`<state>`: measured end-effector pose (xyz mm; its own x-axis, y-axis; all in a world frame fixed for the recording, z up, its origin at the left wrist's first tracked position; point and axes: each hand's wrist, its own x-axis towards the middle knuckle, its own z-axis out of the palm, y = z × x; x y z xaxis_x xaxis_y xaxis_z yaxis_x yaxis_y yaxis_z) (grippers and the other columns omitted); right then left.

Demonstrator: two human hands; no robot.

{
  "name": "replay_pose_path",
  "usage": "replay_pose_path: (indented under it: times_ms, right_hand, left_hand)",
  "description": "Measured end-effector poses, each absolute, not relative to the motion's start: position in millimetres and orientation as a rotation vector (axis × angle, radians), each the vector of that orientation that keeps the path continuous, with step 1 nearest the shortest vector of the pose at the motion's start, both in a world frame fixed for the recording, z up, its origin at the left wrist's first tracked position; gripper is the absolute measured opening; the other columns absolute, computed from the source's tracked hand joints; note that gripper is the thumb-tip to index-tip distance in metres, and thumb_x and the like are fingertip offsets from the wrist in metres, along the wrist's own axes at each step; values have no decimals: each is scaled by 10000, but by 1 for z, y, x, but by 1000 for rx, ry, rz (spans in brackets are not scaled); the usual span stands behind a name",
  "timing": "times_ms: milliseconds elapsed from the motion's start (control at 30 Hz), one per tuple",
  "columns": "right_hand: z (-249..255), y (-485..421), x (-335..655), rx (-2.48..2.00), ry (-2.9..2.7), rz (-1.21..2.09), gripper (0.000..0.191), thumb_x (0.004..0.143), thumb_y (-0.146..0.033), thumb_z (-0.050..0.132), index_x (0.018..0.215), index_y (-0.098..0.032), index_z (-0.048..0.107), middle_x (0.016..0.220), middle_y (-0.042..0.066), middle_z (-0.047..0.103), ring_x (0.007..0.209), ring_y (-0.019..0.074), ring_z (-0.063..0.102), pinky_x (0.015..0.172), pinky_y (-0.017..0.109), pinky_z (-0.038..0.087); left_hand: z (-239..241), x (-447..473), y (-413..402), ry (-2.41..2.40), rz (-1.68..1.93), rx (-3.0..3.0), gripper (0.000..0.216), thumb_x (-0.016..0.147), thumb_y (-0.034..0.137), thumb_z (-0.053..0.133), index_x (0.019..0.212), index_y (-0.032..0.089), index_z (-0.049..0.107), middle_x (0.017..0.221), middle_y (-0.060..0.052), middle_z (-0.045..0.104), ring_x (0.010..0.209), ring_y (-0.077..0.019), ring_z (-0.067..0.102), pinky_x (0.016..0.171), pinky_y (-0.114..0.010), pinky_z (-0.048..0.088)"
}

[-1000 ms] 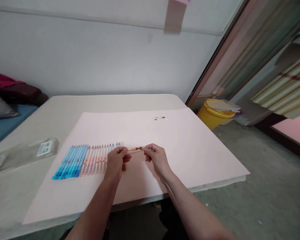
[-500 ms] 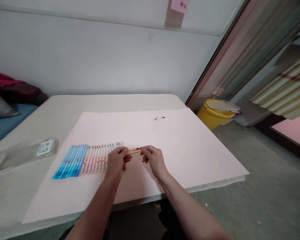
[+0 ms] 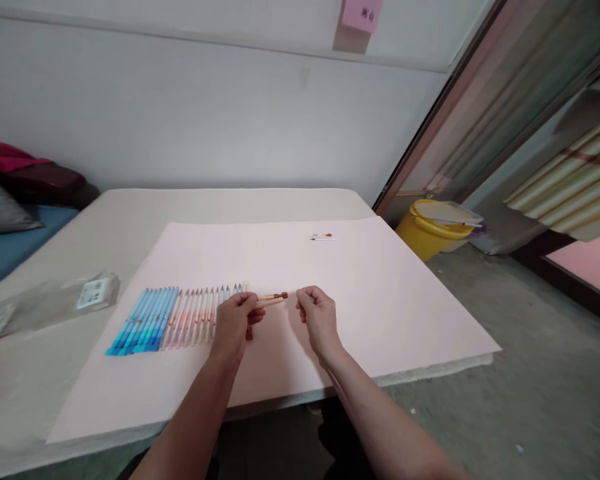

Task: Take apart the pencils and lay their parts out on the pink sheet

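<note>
Just right of a neat row of slim blue and pale orange-marked pens (image 3: 173, 317), the left hand (image 3: 233, 323) clamped a slim peach pen with a brown end (image 3: 273, 297). Farther right of the row, the right hand (image 3: 320, 317) hung clear of it, fingertips together. The step looked like fingering that brown end; the next move called for a steady left grip.

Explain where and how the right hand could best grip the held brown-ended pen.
Probably pinch the pen by its brown end, from the right: it lies sideways, and that end juts clear of the left hand toward the right hand.
</note>
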<state>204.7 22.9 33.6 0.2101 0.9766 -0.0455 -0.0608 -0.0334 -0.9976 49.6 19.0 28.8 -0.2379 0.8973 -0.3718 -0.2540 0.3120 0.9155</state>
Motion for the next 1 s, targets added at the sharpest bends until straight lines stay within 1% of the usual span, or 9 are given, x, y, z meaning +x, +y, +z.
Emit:
replay_pose_path:
  times_ms: [100,167,267,333,500,600,733,900,1000]
  right_hand:
    - [32,23,204,-1314,-944,1143,130,708,-289,618,739,-168,583,553,-48,514,485,81,470,473,208,373]
    - [29,23,202,-1249,-857,1314,232,694,-316,646,864,-164,600,704,-2,600,593,113,561,565,244,450]
    - [26,23,199,-1091,-702,1583,322,687,-337,676,938,-155,589,867,54,636,700,145,615,675,297,489]
    - [25,24,197,-1060,-667,1626,324,663,-313,706,917,-148,594,820,48,638,667,138,613,647,282,486]
    - [24,26,196,-1111,-668,1539,274,591,-226,742,814,-135,611,676,14,625,538,103,569,507,220,434]
    - [23,27,197,-1112,-643,1529,248,585,-215,734,787,-133,616,678,19,639,515,94,560,501,221,440]
    - [23,30,201,-1152,-648,1517,233,564,-203,737,749,-122,622,642,22,642,492,91,558,502,224,455]
    - [21,36,206,-1195,-668,1528,229,543,-197,746,727,-117,636,576,15,629,471,97,559,482,218,465]
    - [18,40,209,-1178,-664,1550,220,536,-181,747,719,-118,644,570,12,628,458,90,552,467,207,469]
  left_hand:
    - [28,49,19,1393,1235,645,278,657,360,664,822,142,613,577,-34,622,484,-120,581,435,-194,381]
    - [29,49,19,1397,1234,657,278,657,361,661,822,142,618,585,-37,627,493,-123,589,441,-196,389]
    - [30,52,18,1420,1232,696,265,661,360,653,815,146,624,606,-40,640,517,-131,604,460,-203,412]
    - [32,55,17,1437,1238,731,251,665,355,646,802,146,623,613,-37,642,534,-133,612,478,-208,430]
    - [34,62,16,1454,1208,746,252,680,358,631,815,145,614,593,-34,629,521,-138,609,451,-203,423]
    - [31,64,15,1433,1216,726,253,689,359,627,829,150,607,609,-31,629,538,-139,616,452,-198,422]
    - [27,66,14,1355,1222,688,252,695,360,634,831,149,604,668,-28,641,558,-118,619,527,-212,463]
    - [25,67,14,1258,1228,646,289,704,395,629,842,141,610,800,-64,668,609,-126,636,612,-256,497]
    - [25,66,15,1236,1224,645,317,715,415,616,883,147,606,873,-80,667,643,-140,644,611,-265,497]
